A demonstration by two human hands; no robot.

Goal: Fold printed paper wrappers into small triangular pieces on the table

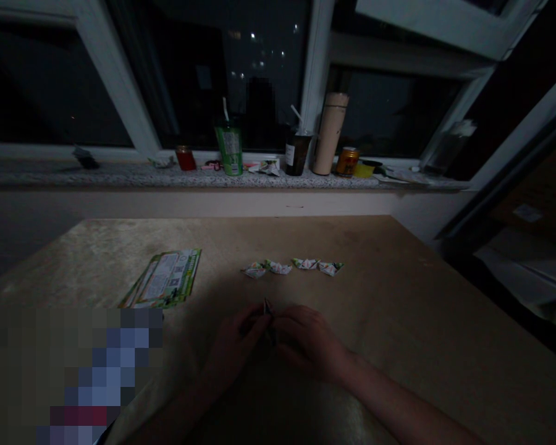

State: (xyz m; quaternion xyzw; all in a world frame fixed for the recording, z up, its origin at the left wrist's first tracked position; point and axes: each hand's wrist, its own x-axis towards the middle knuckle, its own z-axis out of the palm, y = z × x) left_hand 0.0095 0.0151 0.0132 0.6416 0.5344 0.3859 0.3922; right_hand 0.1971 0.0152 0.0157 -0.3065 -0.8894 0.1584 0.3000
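My left hand (234,346) and my right hand (308,340) meet over the brown table (398,296) near its front edge. Both pinch a small folded piece of paper (267,309) that stands up thin between the fingertips; it is dark and hard to make out. Beyond the hands lies a row of several small folded paper shapes (293,267), green, white and red. To the left a stack of green and white printed leaflets (167,279) lies flat on the table.
A stone window sill (120,176) behind the table carries a green cup with a straw (229,147), a dark cup (297,153), a tall beige flask (328,133), a red jar (185,158) and a yellow can (347,161). The windows are dark.
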